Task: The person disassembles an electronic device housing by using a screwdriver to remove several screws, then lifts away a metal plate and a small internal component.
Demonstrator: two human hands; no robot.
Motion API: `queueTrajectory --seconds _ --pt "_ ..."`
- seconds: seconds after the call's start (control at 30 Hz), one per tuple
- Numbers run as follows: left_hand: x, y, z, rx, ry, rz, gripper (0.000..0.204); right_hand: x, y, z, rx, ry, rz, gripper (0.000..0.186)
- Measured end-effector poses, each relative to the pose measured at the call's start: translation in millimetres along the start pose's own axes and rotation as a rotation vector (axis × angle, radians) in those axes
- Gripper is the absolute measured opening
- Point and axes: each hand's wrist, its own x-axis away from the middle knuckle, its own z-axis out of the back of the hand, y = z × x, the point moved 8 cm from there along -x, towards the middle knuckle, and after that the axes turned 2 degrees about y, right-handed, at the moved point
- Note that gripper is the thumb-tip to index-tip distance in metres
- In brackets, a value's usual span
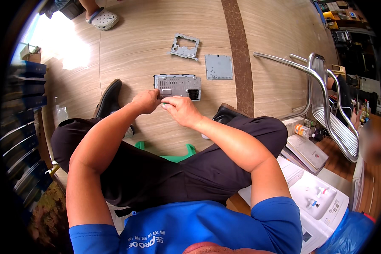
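Observation:
A flat grey metal unit (178, 83), boxy and slotted like a car stereo body, lies on the floor in front of me, with a dark patch at its near right corner. My left hand (147, 101) is closed at its near left corner, the fingertips touching the metal. Close beside it, my right hand (182, 110) is pinched near the unit's front edge. A speck of green shows between its fingers; the rest of what it holds is hidden. Beyond the unit lie a grey metal frame (185, 55) with a cut-out and a flat grey metal cover plate (219, 67).
A green plastic stool (183, 157) shows between my legs. A chrome bench (332, 110) stands to the right, near a white water dispenser (321, 197). Dark shelving (25, 110) lines the left side. Another person's shoe (103, 19) is at the far left.

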Motion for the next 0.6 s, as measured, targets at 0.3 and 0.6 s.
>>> queueTrajectory --seconds 0.3,0.6 --pt "1.7 2.0 2.7 0.009 0.015 -0.006 0.032 -0.2 14.8 1.2 0.193 -0.002 -0.112 0.022" --pt "1.2 -2.2 -0.7 -0.022 0.024 -0.011 0.034 2.8 -0.1 0.6 0.191 0.005 0.012 0.019"
